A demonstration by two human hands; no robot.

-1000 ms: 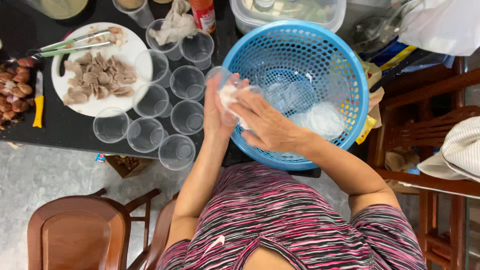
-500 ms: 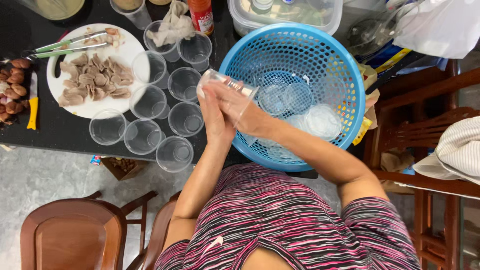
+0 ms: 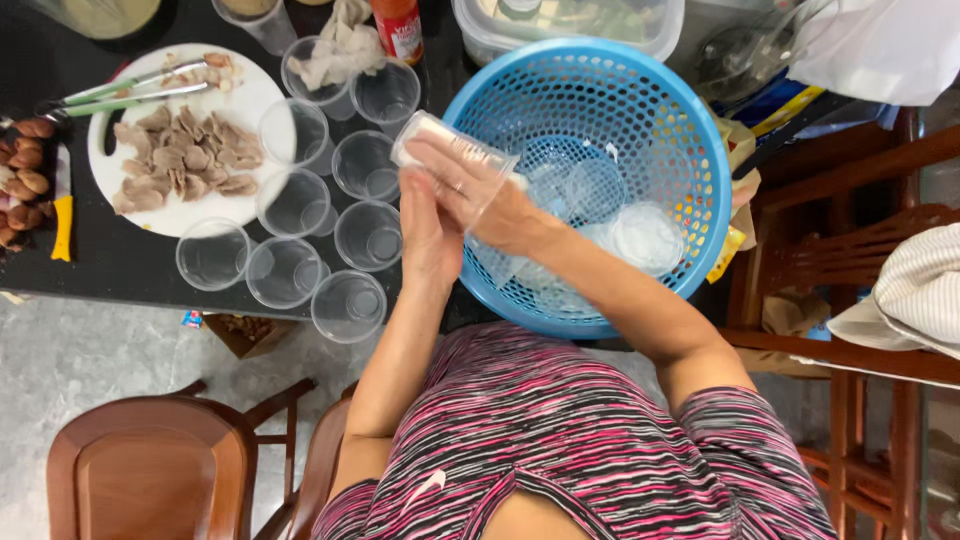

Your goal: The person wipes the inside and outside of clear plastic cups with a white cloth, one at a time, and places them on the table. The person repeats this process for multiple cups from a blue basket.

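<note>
I had a clear plastic cup (image 3: 452, 158) between both hands, just over the left rim of the blue basket (image 3: 690, 130). My right hand (image 3: 480, 195) was curled round its side, fingers closed on it; my left hand (image 3: 428, 225) lay flat against the cup's lower end, palm pressing, fingers fairly straight. So both were on the one cup, held tilted, mouth pointing up-left toward the table.

What could go wrong, as I judged it: the cup was thin and prob. wet, so it could slip out or buckle if I squeezed too hard. It also hung just beside the empty cups (image 3: 300, 205) standing close-packed on the black table (image 3: 120, 270); a careless elbow or a dropped cup could knock several over, and the ones nearest the edge, esp. the front cup (image 3: 348, 306), could roll off to the floor.

Counts: 9 clear cups stood on the table that I could make out, one w/ a crumpled cloth (image 3: 335, 50) in it. In the basket approx. 3 or 4 more clear pieces (image 3: 645, 238) lay stacked; can't tell exactly, they overlapped. 1 white plate (image 3: 225, 210) of sliced meat, 1 pair of tongs (image 3: 120, 95), 1 red bottle (image 3: 398, 28).
</note>
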